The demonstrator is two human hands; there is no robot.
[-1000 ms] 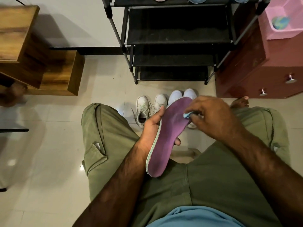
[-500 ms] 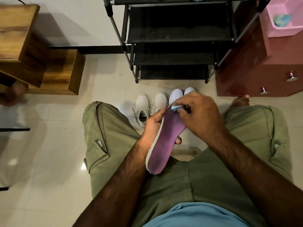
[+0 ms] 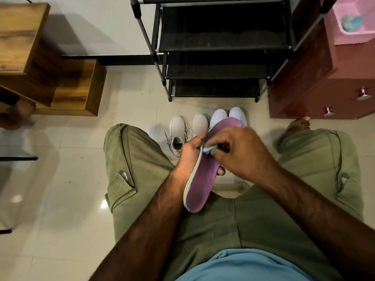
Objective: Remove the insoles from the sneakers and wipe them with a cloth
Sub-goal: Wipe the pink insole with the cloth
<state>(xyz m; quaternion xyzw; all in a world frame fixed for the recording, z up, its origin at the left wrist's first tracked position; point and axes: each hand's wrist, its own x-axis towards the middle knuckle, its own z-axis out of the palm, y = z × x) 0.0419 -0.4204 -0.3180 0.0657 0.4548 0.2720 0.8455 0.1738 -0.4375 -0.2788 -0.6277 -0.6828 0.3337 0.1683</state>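
- The cloth (image 3: 209, 149) is mostly hidden: only a small pale blue bit shows under the right hand (image 3: 241, 153), whose curled fingers pinch it against the purple face of the insole (image 3: 203, 185).
- The left hand (image 3: 190, 157) grips the insole from beneath, with the thumb along its left edge. Most of its fingers are hidden behind the insole, and one fingertip shows past the right edge.
- The one insole in view is held above the lap, between the knees. Its heel end is near the body and its toe end points toward the shoe rack (image 3: 223, 43).
- Four white sneakers stand on the floor (image 3: 60, 179) in front of the rack. The leftmost sneaker (image 3: 178, 136) shows its opening, but what is inside is hard to make out. The two on the right are partly covered by the insole's toe end and the hands.
- The rack's top is cut off by the frame edge.
- A pink tub (image 3: 353, 37) sits on a maroon cabinet (image 3: 324, 82) and is cut off at the right. It holds one blue-green thing that is too blurred to name.
- The cabinet has two metal knobs.
- A bare foot (image 3: 298, 124) rests at the cabinet's base.
- Wooden furniture (image 3: 24, 47) stands at the left.
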